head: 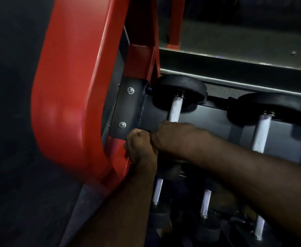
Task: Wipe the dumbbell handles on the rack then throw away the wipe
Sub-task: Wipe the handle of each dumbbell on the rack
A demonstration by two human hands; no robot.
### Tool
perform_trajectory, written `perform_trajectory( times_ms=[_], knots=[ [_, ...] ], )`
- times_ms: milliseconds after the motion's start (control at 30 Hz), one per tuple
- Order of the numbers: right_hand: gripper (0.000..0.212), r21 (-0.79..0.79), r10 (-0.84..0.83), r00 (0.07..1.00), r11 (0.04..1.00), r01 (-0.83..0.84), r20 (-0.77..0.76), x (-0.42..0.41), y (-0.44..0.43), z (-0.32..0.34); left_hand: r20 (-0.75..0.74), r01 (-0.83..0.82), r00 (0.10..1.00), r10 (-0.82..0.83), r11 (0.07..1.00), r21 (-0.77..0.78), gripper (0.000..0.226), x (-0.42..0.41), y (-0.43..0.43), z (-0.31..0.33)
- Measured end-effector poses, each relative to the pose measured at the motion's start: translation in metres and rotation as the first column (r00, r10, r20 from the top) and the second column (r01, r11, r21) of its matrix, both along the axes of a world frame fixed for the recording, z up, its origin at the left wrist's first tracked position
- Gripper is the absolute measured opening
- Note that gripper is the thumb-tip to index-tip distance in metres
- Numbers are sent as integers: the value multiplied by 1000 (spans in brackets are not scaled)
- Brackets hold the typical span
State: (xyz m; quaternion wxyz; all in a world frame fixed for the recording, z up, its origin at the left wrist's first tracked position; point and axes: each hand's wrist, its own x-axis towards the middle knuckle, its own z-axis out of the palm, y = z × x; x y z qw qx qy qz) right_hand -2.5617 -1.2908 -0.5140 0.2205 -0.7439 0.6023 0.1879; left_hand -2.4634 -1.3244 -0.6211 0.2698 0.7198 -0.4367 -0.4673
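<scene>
The leftmost dumbbell on the middle shelf has a black head [180,88] and a knurled silver handle [175,109]. My right hand [174,138] wraps round the lower part of that handle and hides it. No wipe shows; anything under the palm is hidden. My left hand [140,148] is curled in a fist just left of the right hand, against the rack's black bracket [128,107]. Nothing is visible inside the fist. A second dumbbell handle [261,132] stands to the right on the same shelf.
The rack's thick red side frame [71,97] rises close on the left. Below my arms, a lower shelf holds more dumbbells with silver handles [206,202]. An upper shelf rail [235,75] crosses above. Dark floor lies to the left.
</scene>
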Motion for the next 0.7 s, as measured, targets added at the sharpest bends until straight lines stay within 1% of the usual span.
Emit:
perform_trajectory(
  times_ms=[33,67,100,167,233,267,300,367,400,433,467,500,567,633,667,700],
  knots=[
    [21,-31,-53,998,998,54,23,-1,3,-3,-26,-19,999,19,1000,-2,42,1,1,-6],
    [19,-48,-61,998,997,62,16,-5,6,-5,-36,-55,998,55,998,-6,41,-1,3,-1],
    [16,-85,-45,998,995,48,37,-8,6,-7,-38,-67,997,67,998,-3,40,-3,3,8],
    [13,-96,60,998,994,-60,-8,-10,-2,-12,-50,-68,996,68,998,0,39,-8,7,32],
    [21,5,91,995,996,-90,-48,-9,-13,-3,-131,-71,989,70,997,-1,43,-7,10,29],
    [24,-7,109,993,994,-110,-50,-9,-15,-1,-173,-96,980,100,995,32,47,-3,8,19],
    [24,-47,118,992,992,-119,-35,-9,-13,2,-201,-120,971,132,990,70,46,0,8,5],
    [24,-97,102,994,990,-106,-47,-9,-3,2,-140,-124,981,133,989,77,35,2,11,-3],
    [26,-108,108,992,987,-116,-71,-10,2,0,-121,-107,986,115,992,68,37,-2,8,8],
    [28,-99,83,995,991,-89,-57,-10,7,1,-109,-106,988,109,994,38,42,-6,8,21],
    [29,-98,91,994,990,-97,-60,-11,8,-3,-55,-110,993,109,994,-13,47,-8,8,30],
    [29,-99,95,994,990,-99,-48,-12,8,1,-37,-118,992,117,993,-27,51,-7,8,34],
    [24,-12,95,996,995,-95,2,-17,3,7,-37,-91,995,90,996,-11,53,-6,9,38],
    [26,60,57,998,997,-56,-1,-23,-3,8,-28,-94,995,94,995,18,53,-6,8,32],
    [28,55,45,999,998,-44,-10,-22,-2,8,-23,-87,996,88,995,45,49,-5,9,32],
    [28,0,50,999,999,-50,-15,-20,1,9,-12,-66,998,67,996,59,45,-4,9,33]
  ],
)
